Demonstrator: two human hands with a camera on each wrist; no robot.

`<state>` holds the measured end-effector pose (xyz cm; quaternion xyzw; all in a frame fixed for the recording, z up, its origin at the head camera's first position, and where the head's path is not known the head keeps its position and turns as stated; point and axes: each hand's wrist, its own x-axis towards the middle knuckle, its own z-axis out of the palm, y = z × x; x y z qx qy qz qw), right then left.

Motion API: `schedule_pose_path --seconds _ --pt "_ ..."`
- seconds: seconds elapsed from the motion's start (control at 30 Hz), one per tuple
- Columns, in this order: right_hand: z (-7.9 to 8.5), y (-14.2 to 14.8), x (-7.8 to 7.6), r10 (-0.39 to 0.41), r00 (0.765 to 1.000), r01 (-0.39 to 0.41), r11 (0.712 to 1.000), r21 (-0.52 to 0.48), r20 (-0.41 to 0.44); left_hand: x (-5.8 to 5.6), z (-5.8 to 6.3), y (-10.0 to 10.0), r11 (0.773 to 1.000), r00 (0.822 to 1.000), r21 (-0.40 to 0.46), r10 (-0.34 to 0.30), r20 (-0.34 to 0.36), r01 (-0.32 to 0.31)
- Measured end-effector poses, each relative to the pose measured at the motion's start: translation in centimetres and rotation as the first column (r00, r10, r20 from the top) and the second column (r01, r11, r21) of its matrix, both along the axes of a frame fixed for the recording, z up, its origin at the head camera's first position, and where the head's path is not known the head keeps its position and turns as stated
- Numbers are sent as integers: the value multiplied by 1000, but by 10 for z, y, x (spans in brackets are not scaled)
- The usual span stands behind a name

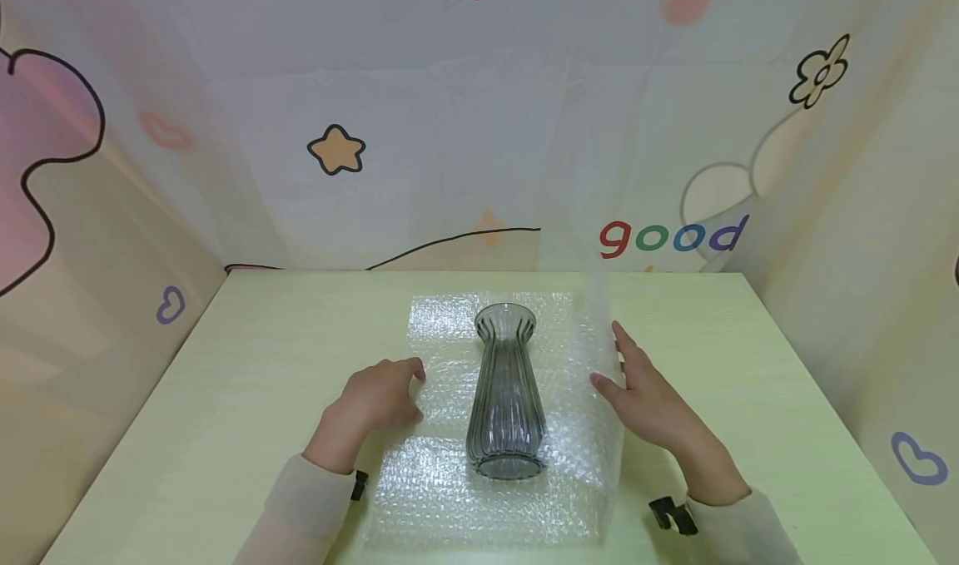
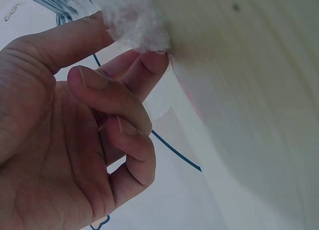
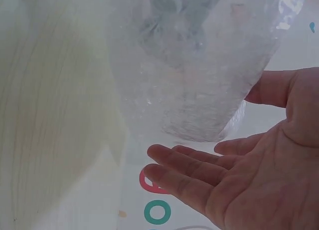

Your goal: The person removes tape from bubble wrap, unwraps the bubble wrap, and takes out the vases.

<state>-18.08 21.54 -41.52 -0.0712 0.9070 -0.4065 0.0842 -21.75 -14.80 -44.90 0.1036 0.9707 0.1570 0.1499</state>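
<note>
A grey-green ribbed glass vase [image 1: 506, 390] lies on a sheet of clear bubble wrap [image 1: 427, 490], its flared mouth toward the far side. At the sheet's left edge is my left hand [image 1: 380, 392]; in the left wrist view its thumb and a finger pinch the bubble wrap [image 2: 137, 23], the other fingers curled. On the right, the wrap stands raised beside the vase. My right hand [image 1: 644, 394] supports this raised part, thumb on the vase side and fingers outside. In the right wrist view the fingers [image 3: 189, 177] are mostly straight, and the wrap [image 3: 194, 90] hides the thumb tip.
A pale yellow-green table [image 1: 247, 382] carries the sheet. Behind it hangs a printed curtain [image 1: 442, 149] with a star, hearts and the word "good"; more curtain stands at both sides. Black clips [image 1: 673, 515] show by the sleeves.
</note>
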Motion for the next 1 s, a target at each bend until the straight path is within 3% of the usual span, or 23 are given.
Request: schedule_pose_path --seconds 0.27,0.6,0.77,1.0 --pt "0 3 1 -11 1000 11 1000 22 -22 1 3 0 1000 1000 0 1 0 -1" --pt "-2 6 4 22 992 -14 998 63 -123 1 3 0 1000 1000 7 1 4 -1" --pt "-2 8 3 25 992 -8 991 131 -124 1 3 0 1000 1000 7 4 5 -4" --pt "-3 9 3 39 993 -22 989 149 -114 1 2 1 1000 1000 -3 -7 -10 6"
